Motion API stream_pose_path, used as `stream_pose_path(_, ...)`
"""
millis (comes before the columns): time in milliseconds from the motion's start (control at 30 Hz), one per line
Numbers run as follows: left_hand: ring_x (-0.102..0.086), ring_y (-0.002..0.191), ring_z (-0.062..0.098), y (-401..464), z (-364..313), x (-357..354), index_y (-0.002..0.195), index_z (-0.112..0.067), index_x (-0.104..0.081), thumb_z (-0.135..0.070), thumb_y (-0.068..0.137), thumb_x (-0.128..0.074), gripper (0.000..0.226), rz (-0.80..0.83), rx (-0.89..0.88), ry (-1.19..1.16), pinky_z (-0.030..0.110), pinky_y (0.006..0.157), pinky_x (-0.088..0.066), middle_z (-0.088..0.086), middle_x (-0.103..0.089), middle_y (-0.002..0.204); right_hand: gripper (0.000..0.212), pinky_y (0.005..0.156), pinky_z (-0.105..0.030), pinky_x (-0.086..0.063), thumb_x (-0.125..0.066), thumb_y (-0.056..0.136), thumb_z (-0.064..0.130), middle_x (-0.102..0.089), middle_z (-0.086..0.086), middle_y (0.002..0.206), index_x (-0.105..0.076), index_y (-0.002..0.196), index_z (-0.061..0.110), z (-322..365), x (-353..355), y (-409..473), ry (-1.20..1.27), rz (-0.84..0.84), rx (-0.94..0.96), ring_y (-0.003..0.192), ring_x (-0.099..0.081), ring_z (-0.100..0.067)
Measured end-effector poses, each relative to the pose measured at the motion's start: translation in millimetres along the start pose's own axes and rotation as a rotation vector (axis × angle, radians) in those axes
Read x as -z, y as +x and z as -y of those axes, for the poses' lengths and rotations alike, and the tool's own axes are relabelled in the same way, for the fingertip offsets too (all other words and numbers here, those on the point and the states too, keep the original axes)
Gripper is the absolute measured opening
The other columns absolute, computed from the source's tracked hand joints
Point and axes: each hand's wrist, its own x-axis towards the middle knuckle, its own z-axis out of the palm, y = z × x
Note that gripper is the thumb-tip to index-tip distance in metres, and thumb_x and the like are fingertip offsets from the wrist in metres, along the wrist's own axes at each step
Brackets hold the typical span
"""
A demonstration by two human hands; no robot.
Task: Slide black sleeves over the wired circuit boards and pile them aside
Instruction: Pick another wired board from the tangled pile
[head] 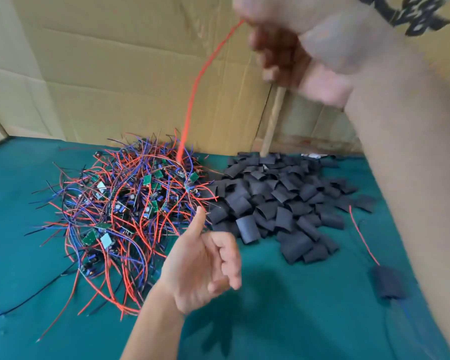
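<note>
A tangled heap of small green circuit boards (130, 201) with red, blue and black wires lies on the green cloth at centre left. Right of it sits a pile of flat black sleeves (283, 201). My right hand (296, 45), raised high and blurred near the camera, pinches a red wire (200, 74) that runs taut down into the heap. My left hand (203, 268) hovers palm-up over the cloth before the heap, fingers loosely apart, holding nothing. One sleeved board (387, 281) with a red lead lies at the far right, partly behind my right forearm.
A green cloth (283, 320) covers the work surface. Cardboard sheets (130, 68) stand upright behind both piles, with a wooden stick (273, 120) leaning against them. My right forearm blocks much of the right side.
</note>
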Motion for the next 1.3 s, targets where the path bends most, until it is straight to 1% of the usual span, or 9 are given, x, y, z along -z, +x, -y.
stream_pose_path(67, -0.076, 0.091, 0.037, 13, 12, -7, 0.105, 0.003, -0.074, -0.068, 0.095, -0.036, 0.08, 0.065, -0.107, -0.062, 0.036, 0.065, -0.064, 0.027, -0.074, 0.099, 0.024, 0.042, -0.02, -0.042, -0.085, 0.076, 0.031, -0.067, 0.001, 0.06, -0.067, 0.071, 0.015, -19, 10, -41, -0.135, 0.039, -0.158, 0.046, -0.054, -0.009)
stream_pose_path(200, -0.055, 0.123, 0.047, 51, 37, -29, 0.145, -0.002, -0.046, -0.071, 0.094, -0.042, 0.086, 0.162, -0.012, 0.134, 0.062, 0.11, -0.042, 0.032, -0.051, 0.138, 0.031, 0.042, -0.024, -0.038, -0.086, 0.077, 0.03, -0.065, -0.007, 0.053, -0.067, 0.057, 0.014, -95, 11, -129, -0.462, 0.165, -0.574, 0.043, -0.053, -0.015)
stream_pose_path(400, -0.06, 0.091, 0.038, 71, 77, -27, 0.111, 0.011, -0.058, -0.025, 0.104, -0.049, 0.038, -0.005, -0.109, 0.404, 0.038, 0.086, -0.05, 0.023, -0.066, 0.095, 0.039, 0.058, -0.027, -0.052, -0.073, 0.07, 0.058, -0.074, 0.007, 0.065, -0.075, 0.075, 0.02, -134, 31, -162, -0.825, 0.39, -0.694, 0.058, -0.063, -0.006)
stream_pose_path(500, -0.062, 0.117, 0.036, 70, 73, -24, 0.118, 0.01, -0.066, -0.014, 0.102, -0.049, 0.033, -0.108, -0.242, 0.307, 0.036, 0.11, -0.046, 0.03, -0.066, 0.123, 0.02, 0.057, -0.025, -0.048, -0.075, 0.072, 0.042, -0.073, 0.0, 0.065, -0.076, 0.076, 0.022, -151, 48, -164, -0.493, -0.069, -0.544, 0.059, -0.062, -0.008)
stream_pose_path(600, -0.069, 0.115, 0.034, 67, 67, -20, 0.111, 0.003, -0.072, -0.011, 0.092, -0.053, 0.03, -0.206, -0.347, 0.192, 0.029, 0.097, -0.056, 0.029, -0.069, 0.12, 0.007, 0.072, -0.035, -0.048, -0.08, 0.076, 0.022, -0.071, 0.005, 0.073, -0.073, 0.077, 0.023, -195, 47, -169, -0.807, -0.668, -0.329, 0.077, -0.064, -0.018)
stream_pose_path(700, -0.074, 0.101, 0.039, 69, 64, -17, 0.12, 0.001, -0.065, -0.003, 0.091, -0.048, 0.034, -0.219, -0.365, 0.219, 0.028, 0.083, -0.058, 0.027, -0.073, 0.107, 0.026, 0.088, -0.046, -0.046, -0.085, 0.08, 0.025, -0.07, -0.004, 0.099, -0.075, 0.102, 0.016, -233, 30, -174, -1.024, -0.608, -0.338, 0.095, -0.058, -0.034)
stream_pose_path(867, -0.066, 0.066, 0.03, 80, 64, -12, 0.083, -0.005, -0.072, 0.0, 0.071, -0.043, 0.032, -0.232, -0.365, 0.353, 0.039, 0.094, -0.057, 0.018, -0.063, 0.074, 0.015, 0.077, -0.038, -0.045, -0.086, 0.078, 0.018, -0.068, 0.008, 0.085, -0.073, 0.084, 0.023, -248, 35, -171, -0.807, -0.765, -0.314, 0.093, -0.061, -0.031)
stream_pose_path(1033, -0.044, 0.051, 0.017, 82, 68, -7, 0.102, -0.005, -0.076, -0.021, 0.094, -0.053, 0.029, -0.268, -0.36, 0.432, 0.036, 0.089, -0.056, 0.005, -0.049, 0.062, 0.019, 0.069, -0.034, -0.032, -0.087, 0.078, 0.024, -0.064, 0.007, 0.078, -0.069, 0.082, 0.027, -250, 39, -169, -0.736, -0.833, -0.415, 0.091, -0.058, -0.027)
stream_pose_path(1300, -0.076, 0.09, 0.026, 78, 65, -9, 0.117, -0.001, -0.072, -0.003, 0.096, -0.054, 0.027, -0.265, -0.326, 0.363, 0.032, 0.087, -0.059, 0.016, -0.072, 0.101, 0.022, 0.076, -0.031, -0.038, -0.08, 0.082, 0.003, -0.067, 0.003, 0.083, -0.068, 0.096, 0.016, -244, 42, -172, -0.723, -0.96, -0.263, 0.08, -0.062, -0.026)
